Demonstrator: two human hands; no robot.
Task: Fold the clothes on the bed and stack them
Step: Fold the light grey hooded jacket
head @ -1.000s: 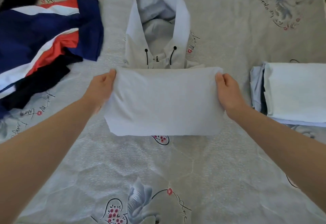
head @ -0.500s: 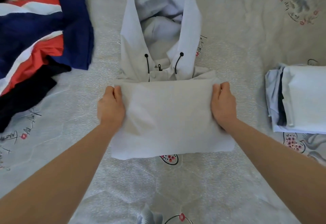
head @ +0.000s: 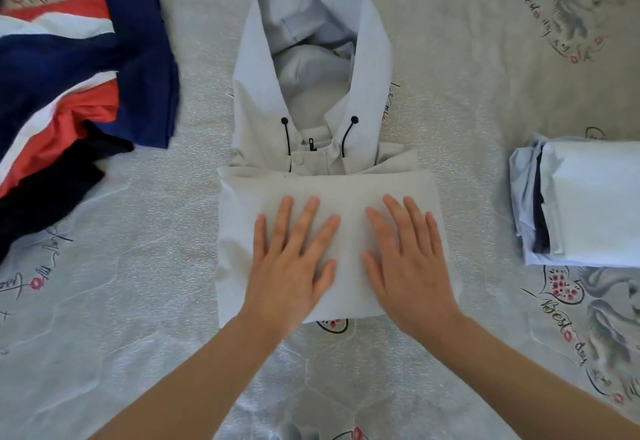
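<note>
1. The hoodie [head: 329, 197] lies in the middle of the frame on the bed [head: 138, 301], its body folded into a pale rectangle and its hood [head: 311, 34] stretching toward the top edge of the frame.
2. The left hand [head: 291, 266] lies flat on the lower left part of the folded body, palm down, its fingers [head: 304, 221] straight and spread apart.
3. The right hand [head: 408, 263] lies flat just beside it on the lower right part, palm down, its fingers straight and spread as well.
4. Neither hand grips or pinches cloth; both press on the top layer, with a narrow gap between the two thumbs.
5. Two black drawcords [head: 287, 135] hang from the hood opening, one on each side of a small zip pull, just above the upper edge of the fold.
6. A stack [head: 588, 204] of folded pale clothes sits at the right edge of the frame, well apart from the hoodie; a dark layer shows in its left side, perhaps a navy garment.
7. An unfolded heap [head: 69, 93] of navy, red, white and black cloth lies in the upper left of the frame.
8. The bed cover is pale grey, printed with flowers, hearts and script.
</note>
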